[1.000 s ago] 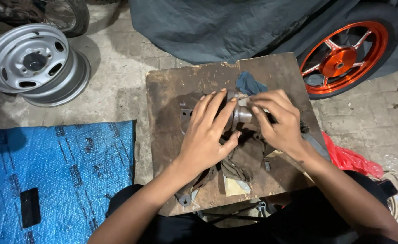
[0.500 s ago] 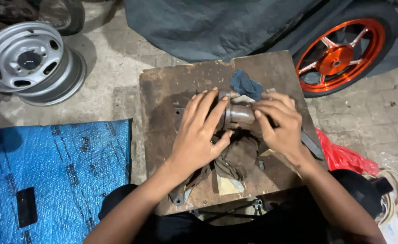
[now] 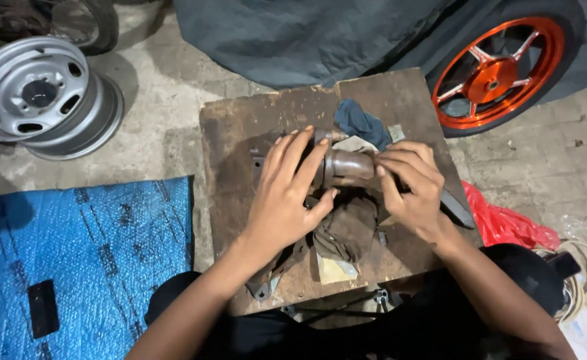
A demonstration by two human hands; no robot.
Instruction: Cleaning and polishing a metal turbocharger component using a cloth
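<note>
both hands, left hand point(image 3: 283, 200) and right hand point(image 3: 410, 183), close around a rusty metal cylinder point(image 3: 350, 167) between them; probably heavy, rigid, best gripped at its ends.

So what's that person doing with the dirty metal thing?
A person sits at a worn wooden board on the floor, holding a short, grimy brown metal tube with both hands. The left hand cups one end and the right hand grips the other. A dark blue rag lies just behind it.
</note>
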